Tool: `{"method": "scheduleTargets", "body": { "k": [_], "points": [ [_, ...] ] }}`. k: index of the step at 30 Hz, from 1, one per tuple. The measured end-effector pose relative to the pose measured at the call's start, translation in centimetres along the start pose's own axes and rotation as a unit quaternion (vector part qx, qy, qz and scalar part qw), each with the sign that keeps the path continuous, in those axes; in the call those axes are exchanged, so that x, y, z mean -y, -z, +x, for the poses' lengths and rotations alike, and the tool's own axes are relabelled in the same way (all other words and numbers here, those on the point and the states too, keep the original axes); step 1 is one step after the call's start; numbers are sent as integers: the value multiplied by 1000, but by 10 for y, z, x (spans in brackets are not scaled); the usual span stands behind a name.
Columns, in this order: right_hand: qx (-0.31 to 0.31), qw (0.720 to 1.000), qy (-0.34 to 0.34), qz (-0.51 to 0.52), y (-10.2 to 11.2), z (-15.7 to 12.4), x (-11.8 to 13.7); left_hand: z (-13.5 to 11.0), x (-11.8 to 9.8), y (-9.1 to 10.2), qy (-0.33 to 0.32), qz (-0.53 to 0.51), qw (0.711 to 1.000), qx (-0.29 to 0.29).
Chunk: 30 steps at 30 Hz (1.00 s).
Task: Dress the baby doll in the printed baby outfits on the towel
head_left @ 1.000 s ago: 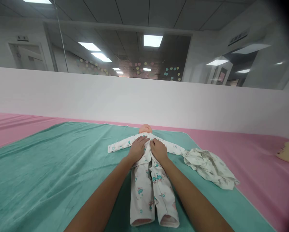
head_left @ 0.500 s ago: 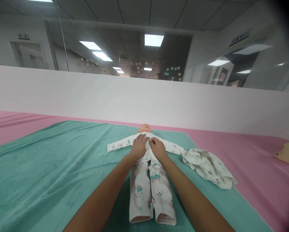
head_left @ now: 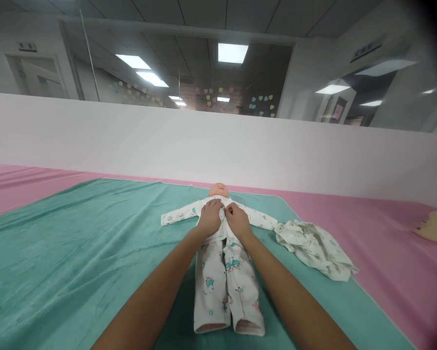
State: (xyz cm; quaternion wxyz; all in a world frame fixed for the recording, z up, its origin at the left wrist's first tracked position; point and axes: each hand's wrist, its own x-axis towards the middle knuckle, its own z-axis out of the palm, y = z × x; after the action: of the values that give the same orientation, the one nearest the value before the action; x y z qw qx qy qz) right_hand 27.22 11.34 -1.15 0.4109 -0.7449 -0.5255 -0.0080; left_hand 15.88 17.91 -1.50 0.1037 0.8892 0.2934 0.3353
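A baby doll (head_left: 219,189) lies on its back on a teal blanket (head_left: 76,243), dressed in a white printed sleepsuit (head_left: 224,284) with arms spread. My left hand (head_left: 209,217) and my right hand (head_left: 236,219) meet on the doll's chest. Both have fingers curled and pinch the sleepsuit's front edges at its centre opening. My forearms run down over the doll's legs.
A crumpled white garment (head_left: 315,248) lies to the right of the doll on the blanket. Pink sheeting (head_left: 386,243) surrounds the blanket. A beige object (head_left: 435,226) sits at the far right edge. A white partition wall (head_left: 218,141) rises behind, with glass above.
Both hands have closed in at the chest, fingers going from lying flatter to pinching the fabric at the centre. The view has shifted slightly.
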Motion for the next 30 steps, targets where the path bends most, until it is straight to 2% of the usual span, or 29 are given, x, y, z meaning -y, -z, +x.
{"method": "scheduleTargets", "body": {
  "k": [6, 12, 15, 20, 24, 30],
  "points": [
    [-15, 1000, -3, 5, 0, 0, -3, -1, 3, -5, 4, -8, 1000, -11],
    [-61, 995, -57, 62, 4, -9, -4, -15, 6, -2, -56, -22, 998, -37],
    [-81, 994, -39, 66, 6, -27, -4, -29, 6, 0, -86, -13, 995, -42],
    [-4, 995, 80, -58, 16, -48, 1, -42, 7, 2, -106, -40, 993, -42],
    [28, 984, 85, -152, 19, -49, 8, -42, 8, 3, -97, -59, 993, -37],
    [14, 971, 104, -214, 13, -51, 12, -42, 10, 3, -105, -56, 992, -35]
  ]
}}
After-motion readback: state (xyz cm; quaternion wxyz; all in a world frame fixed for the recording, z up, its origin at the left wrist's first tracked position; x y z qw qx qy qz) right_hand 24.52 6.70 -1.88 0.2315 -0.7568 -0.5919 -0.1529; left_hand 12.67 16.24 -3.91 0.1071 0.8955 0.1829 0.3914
